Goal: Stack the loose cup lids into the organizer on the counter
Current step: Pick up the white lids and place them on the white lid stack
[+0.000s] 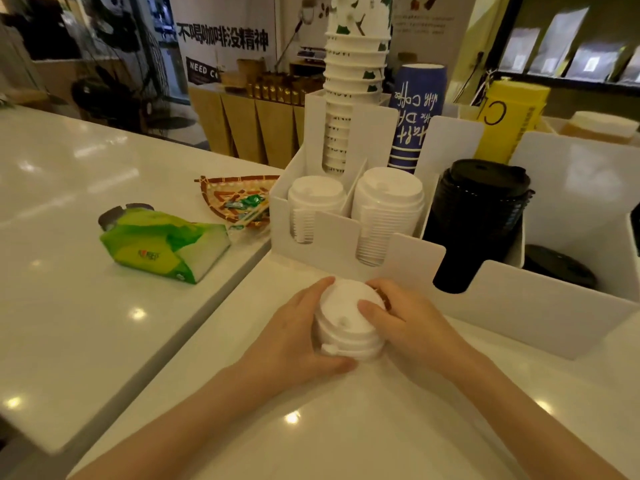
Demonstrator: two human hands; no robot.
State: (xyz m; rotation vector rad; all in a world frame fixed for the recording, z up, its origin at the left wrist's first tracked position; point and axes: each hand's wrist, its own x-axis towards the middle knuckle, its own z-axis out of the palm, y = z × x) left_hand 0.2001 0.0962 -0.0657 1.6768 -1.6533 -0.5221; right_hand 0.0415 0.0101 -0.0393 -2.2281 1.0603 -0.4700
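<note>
A short stack of white cup lids [346, 320] rests on the white counter just in front of the organizer. My left hand [298, 337] wraps its left side and front. My right hand [405, 323] presses on its right side, thumb on the top lid. The white organizer [415, 261] stands behind, holding two stacks of white lids [317, 199] [388, 202] in its front-left slots. A tall stack of black lids [481, 216] fills the slot to the right, and a single black lid [557, 268] lies low in the far-right slot.
Stacked paper cups [356, 74], a blue cup sleeve [417, 112] and a yellow one [509, 119] rise behind the lids. On the lower counter to the left lie a green tissue pack [162, 244] and a woven tray of candies [239, 199].
</note>
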